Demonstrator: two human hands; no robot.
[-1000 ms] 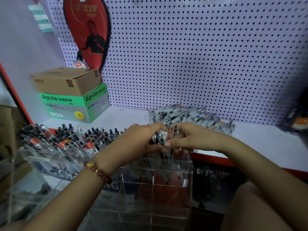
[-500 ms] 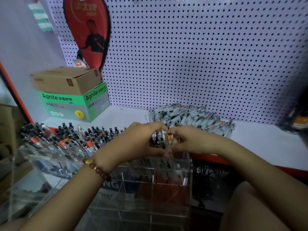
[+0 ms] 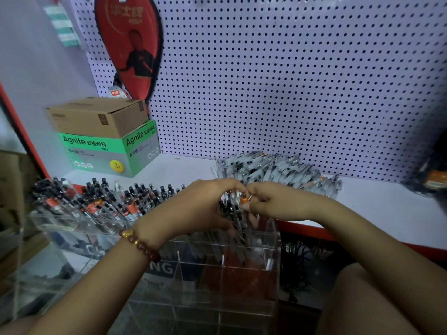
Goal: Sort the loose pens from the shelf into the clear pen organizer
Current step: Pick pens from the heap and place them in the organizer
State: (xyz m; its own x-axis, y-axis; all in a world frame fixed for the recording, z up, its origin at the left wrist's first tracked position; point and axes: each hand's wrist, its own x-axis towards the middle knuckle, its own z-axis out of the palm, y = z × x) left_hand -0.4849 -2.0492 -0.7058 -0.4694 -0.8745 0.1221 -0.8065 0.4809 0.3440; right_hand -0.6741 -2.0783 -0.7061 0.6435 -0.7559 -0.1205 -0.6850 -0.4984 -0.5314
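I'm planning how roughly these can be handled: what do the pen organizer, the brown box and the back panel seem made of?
Pen organizer: likely clear acrylic, glossy; its thin dividers show what lies behind. Brown box: matte cardboard with folded flaps. Back panel: pale perforated board with regular holes; painted metal or hardboard, unclear.

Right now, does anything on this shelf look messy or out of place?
Yes. The loose pens lie heaped every which way at the back of the white shelf. The brown carton sits offset, overhanging the left edge of the green box. Nothing looks spilled or broken.
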